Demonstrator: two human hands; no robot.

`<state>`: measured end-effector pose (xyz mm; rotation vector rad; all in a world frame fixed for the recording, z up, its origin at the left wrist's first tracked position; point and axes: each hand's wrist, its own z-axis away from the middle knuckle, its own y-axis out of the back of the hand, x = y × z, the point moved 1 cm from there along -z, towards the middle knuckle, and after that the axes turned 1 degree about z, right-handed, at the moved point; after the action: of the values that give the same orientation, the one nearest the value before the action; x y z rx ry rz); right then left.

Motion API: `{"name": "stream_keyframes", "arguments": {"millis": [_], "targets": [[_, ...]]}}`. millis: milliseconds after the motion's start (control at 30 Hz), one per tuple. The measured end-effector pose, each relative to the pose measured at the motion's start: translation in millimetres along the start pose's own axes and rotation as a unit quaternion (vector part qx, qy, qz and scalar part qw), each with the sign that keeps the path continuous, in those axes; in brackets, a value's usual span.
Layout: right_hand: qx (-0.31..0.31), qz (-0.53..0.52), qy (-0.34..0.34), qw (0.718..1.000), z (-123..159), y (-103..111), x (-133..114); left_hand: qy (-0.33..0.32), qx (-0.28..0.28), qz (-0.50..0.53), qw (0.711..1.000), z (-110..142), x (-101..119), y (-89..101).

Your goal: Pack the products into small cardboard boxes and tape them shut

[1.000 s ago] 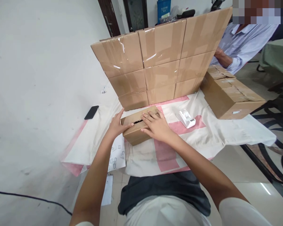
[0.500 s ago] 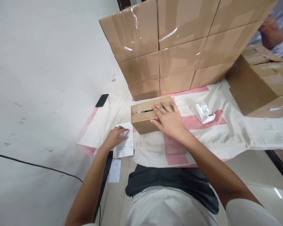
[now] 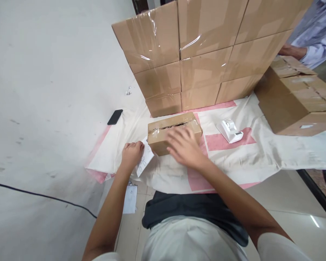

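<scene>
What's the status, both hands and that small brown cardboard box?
Left hand gripping white marked paper sheet. Right hand blurred at box, contact unclear. Top seam gaping. White plastic tape dispenser right of box.

Brown on the small box (image 3: 158, 139); dark-outlined white on the paper (image 3: 145, 158) left of it; pink-on-cream on the cloth (image 3: 263, 154) beneath.

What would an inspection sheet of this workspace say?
Surface: wrinkled white cloth with pink bands
Work items: small brown cardboard box, dark gap along its top seam; white paper sheet with drawn shapes, tilted
Clutter: flat black rectangular device; white plastic tape dispenser
Left hand: grips the paper sheet
Right hand: open, blurred, at the box; contact unclear
Cables: thin black cable crossing the white wall
Surroundings: stacked brown cardboard boxes behind; large taped brown carton, right; another person's light blue sleeve
</scene>
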<state>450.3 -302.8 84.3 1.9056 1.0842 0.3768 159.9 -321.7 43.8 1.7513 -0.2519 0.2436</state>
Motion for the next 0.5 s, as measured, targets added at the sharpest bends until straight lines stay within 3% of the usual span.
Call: {"name": "stream_keyframes", "arguments": {"millis": [100, 200, 267, 333, 400, 500], "targets": [[-0.059, -0.064, 0.119, 0.989, 9.2, -43.2, -39.8, -0.011, -0.027, 0.044, 0.999, -2.5, -3.9, -12.4], [-0.15, -0.076, 0.076, 0.983, 15.5, -94.5, -66.1, -0.001, -0.051, 0.099, 0.994, -3.8, -19.4, -16.9], [-0.188, -0.081, 0.031, 0.978, 16.5, -117.5, -72.4, 0.011, -0.045, 0.135, 0.99, -4.3, -31.2, -10.1], [-0.178, -0.111, -0.001, 0.978, 14.8, -125.5, -73.6, 0.023, -0.014, 0.162, 0.986, -2.4, -36.8, 4.2], [-0.123, -0.178, -0.035, 0.976, 10.7, -119.9, -74.6, 0.019, 0.031, 0.177, 0.983, 4.8, -29.5, 21.2], [-0.01, -0.314, -0.123, 0.941, 5.6, -98.0, -79.6, -0.059, 0.07, 0.185, 0.978, 25.1, 8.6, 39.6]]}}
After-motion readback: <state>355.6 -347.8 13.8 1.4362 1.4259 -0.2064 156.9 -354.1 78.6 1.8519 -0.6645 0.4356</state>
